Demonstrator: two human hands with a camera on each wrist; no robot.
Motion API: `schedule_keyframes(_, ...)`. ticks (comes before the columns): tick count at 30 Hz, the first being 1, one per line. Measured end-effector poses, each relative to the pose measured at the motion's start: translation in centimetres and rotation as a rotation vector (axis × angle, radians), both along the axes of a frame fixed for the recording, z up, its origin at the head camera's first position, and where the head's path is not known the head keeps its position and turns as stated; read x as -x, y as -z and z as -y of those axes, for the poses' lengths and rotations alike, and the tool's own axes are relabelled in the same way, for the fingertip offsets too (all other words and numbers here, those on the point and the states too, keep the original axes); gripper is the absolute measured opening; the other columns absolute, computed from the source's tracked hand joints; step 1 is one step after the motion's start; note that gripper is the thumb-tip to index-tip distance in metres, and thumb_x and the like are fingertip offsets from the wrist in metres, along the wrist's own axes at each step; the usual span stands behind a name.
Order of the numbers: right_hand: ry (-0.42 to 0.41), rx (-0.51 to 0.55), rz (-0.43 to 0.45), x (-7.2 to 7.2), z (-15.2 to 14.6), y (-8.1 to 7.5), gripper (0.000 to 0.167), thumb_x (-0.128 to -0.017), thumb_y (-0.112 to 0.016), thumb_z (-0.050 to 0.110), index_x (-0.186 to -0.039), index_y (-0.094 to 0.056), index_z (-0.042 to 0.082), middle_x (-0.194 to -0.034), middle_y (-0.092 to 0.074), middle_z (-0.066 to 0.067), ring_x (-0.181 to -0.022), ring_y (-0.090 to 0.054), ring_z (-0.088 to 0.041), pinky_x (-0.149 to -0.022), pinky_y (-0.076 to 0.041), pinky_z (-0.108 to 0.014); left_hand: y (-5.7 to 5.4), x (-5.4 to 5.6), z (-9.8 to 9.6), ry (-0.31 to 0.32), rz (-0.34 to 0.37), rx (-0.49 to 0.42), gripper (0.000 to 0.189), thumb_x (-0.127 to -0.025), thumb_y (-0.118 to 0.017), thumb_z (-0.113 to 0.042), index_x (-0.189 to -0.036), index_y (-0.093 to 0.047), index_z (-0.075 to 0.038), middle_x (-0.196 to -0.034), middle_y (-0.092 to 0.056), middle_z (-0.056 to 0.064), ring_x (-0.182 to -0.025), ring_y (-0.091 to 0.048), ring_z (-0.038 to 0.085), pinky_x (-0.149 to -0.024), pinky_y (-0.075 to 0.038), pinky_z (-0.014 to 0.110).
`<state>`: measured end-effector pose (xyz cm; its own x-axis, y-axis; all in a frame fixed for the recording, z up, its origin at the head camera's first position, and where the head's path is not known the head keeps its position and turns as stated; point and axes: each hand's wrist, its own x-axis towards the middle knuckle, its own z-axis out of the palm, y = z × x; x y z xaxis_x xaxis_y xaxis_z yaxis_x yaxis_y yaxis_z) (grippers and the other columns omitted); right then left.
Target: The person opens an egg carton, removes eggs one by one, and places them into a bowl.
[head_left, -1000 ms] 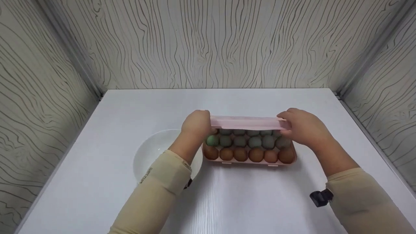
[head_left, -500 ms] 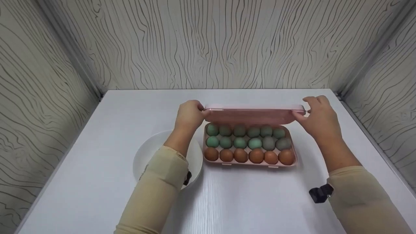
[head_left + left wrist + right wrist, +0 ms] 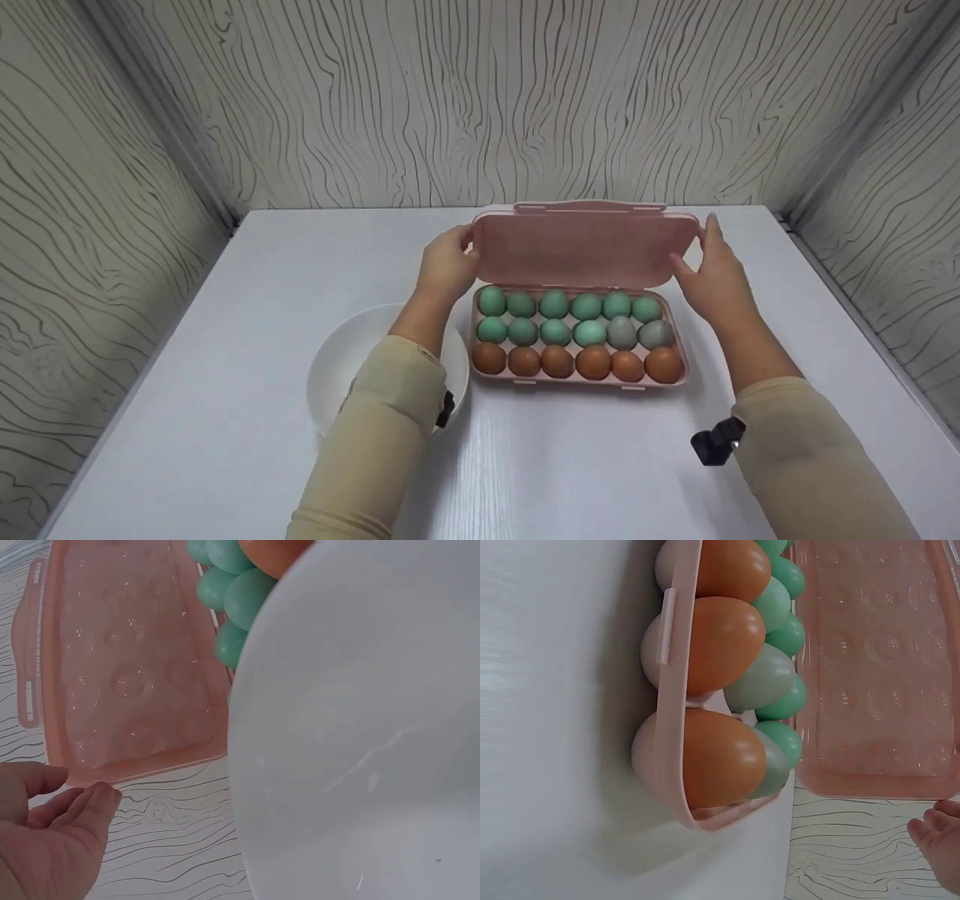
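A pink egg carton (image 3: 577,383) stands open on the table, its lid (image 3: 585,247) raised almost upright along the back. Inside sit brown eggs (image 3: 557,361) in the front row and green eggs (image 3: 556,331) in the two rows behind, two of them greyer. My left hand (image 3: 448,262) pinches the lid's left edge near its upper corner; in the left wrist view its thumb and fingers meet at that corner (image 3: 71,780). At the lid's right edge my right hand (image 3: 716,281) has its fingers fairly straight, thumb apart, fingertips (image 3: 922,829) right by the rim.
A white bowl (image 3: 330,375) stands left of the carton, partly under my left forearm. The white table (image 3: 570,465) ends at a back wall (image 3: 480,105) with a wood-grain pattern. Similar panels rise at both sides.
Both hands have raised the lid from low over the eggs and tipped it back. All rows of eggs now show. The right hand's grip has loosened, its fingers straighter. The bowl has stayed put.
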<state>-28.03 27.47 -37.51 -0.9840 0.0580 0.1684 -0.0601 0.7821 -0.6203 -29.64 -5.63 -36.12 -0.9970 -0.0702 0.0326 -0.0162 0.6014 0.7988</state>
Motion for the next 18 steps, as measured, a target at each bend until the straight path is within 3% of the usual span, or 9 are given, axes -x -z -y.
schedule_keyframes(4,-0.074,-0.016,0.089,0.3,0.1,1.3,0.084,-0.093,-0.045,0.040,-0.143,0.018,0.015,-0.150,0.003,-0.019,-0.136,-0.001,-0.040,-0.105,-0.008,-0.058,0.4,0.3,-0.6,0.029,0.000,0.071,0.050,-0.090,-0.050,-0.011,-0.139,-0.039,-0.019,-0.137,-0.046,0.000,-0.129,-0.038,0.018,-0.105,-0.030,0.034)
schedule_keyframes(9,-0.115,-0.043,0.195,0.7,0.2,2.8,0.084,-0.093,-0.042,0.043,-0.141,0.023,0.017,-0.149,0.016,-0.015,-0.135,0.005,-0.040,-0.104,-0.005,-0.060,0.9,1.0,-1.2,0.092,-0.039,0.107,0.046,-0.091,-0.046,-0.030,-0.137,-0.037,-0.024,-0.130,-0.052,0.000,-0.124,-0.044,0.018,-0.104,-0.032,0.037)
schedule_keyframes(11,-0.126,-0.053,0.228,0.9,0.1,3.3,0.084,-0.093,-0.041,0.044,-0.140,0.024,0.017,-0.148,0.019,-0.015,-0.135,0.006,-0.041,-0.104,-0.005,-0.060,1.0,1.2,-1.3,0.130,-0.050,0.132,0.047,-0.089,-0.043,-0.039,-0.133,-0.039,-0.026,-0.126,-0.055,0.001,-0.121,-0.047,0.018,-0.103,-0.033,0.039)
schedule_keyframes(18,-0.145,-0.073,0.288,1.5,-0.1,4.4,0.083,-0.093,-0.042,0.042,-0.141,0.021,0.016,-0.148,0.018,-0.015,-0.134,0.007,-0.042,-0.103,-0.004,-0.062,1.1,1.7,-1.1,0.224,0.020,0.168,0.053,-0.086,-0.047,-0.041,-0.135,-0.039,-0.022,-0.129,-0.053,0.005,-0.123,-0.045,0.022,-0.103,-0.032,0.042)
